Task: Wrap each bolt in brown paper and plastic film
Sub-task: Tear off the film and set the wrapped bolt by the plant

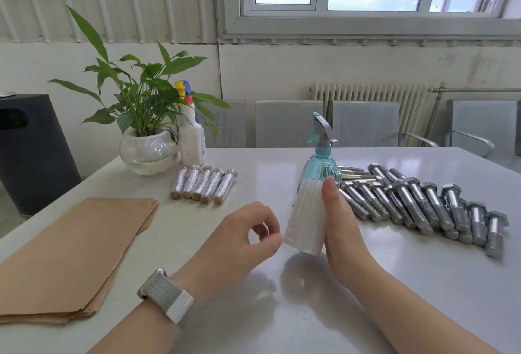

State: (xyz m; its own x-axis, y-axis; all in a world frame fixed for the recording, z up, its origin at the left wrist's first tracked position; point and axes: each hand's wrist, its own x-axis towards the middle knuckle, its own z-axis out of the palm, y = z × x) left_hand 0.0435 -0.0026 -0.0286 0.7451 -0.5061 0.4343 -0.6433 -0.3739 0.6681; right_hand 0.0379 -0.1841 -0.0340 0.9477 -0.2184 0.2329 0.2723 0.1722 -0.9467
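Observation:
My right hand [342, 224] grips a white roll of plastic film [306, 218] above the table, thumb on top. My left hand [245, 236] hovers just left of the roll with curled fingers, thumb and forefinger near the film's lower edge; whether it pinches the film is unclear. A stack of brown paper sheets [73, 255] lies at the left. Several wrapped bolts [203, 184] lie in a row near the back. Several bare steel bolts [417, 204] are spread on the right.
A blue spray bottle [320, 162] stands behind the roll. A potted plant in a glass bowl [148, 150] and a white spray bottle [191, 133] stand at the back left. The white table [282, 311] reaches to chairs and a radiator.

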